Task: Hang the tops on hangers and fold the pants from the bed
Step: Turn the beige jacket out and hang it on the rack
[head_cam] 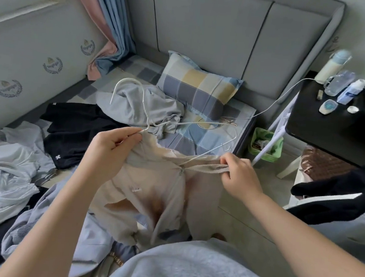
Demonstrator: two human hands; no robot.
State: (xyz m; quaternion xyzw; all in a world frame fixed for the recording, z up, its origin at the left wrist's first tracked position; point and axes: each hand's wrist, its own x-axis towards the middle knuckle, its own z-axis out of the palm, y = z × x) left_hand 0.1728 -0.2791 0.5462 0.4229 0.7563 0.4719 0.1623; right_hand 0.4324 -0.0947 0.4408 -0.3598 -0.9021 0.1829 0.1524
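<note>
A beige zip-up top [163, 194] hangs in front of me over the bed. A white wire hanger [144, 104] pokes out of its neck, hook pointing up and left. My left hand [110, 149] grips the top's left shoulder together with the hanger's neck. My right hand [237, 176] pinches the right collar edge by the zipper, where the hanger's right arm runs in. On the checked bedsheet [208, 136] lie a light grey garment [140, 106], a black garment [78, 129] and pale blue clothes [3, 180].
A checked pillow [199, 86] leans on the grey headboard [230, 32]. A black bedside table [342, 121] at the right carries bottles and small items. Below it stand a green bin [264, 145] and a chair draped with a black garment [339, 196].
</note>
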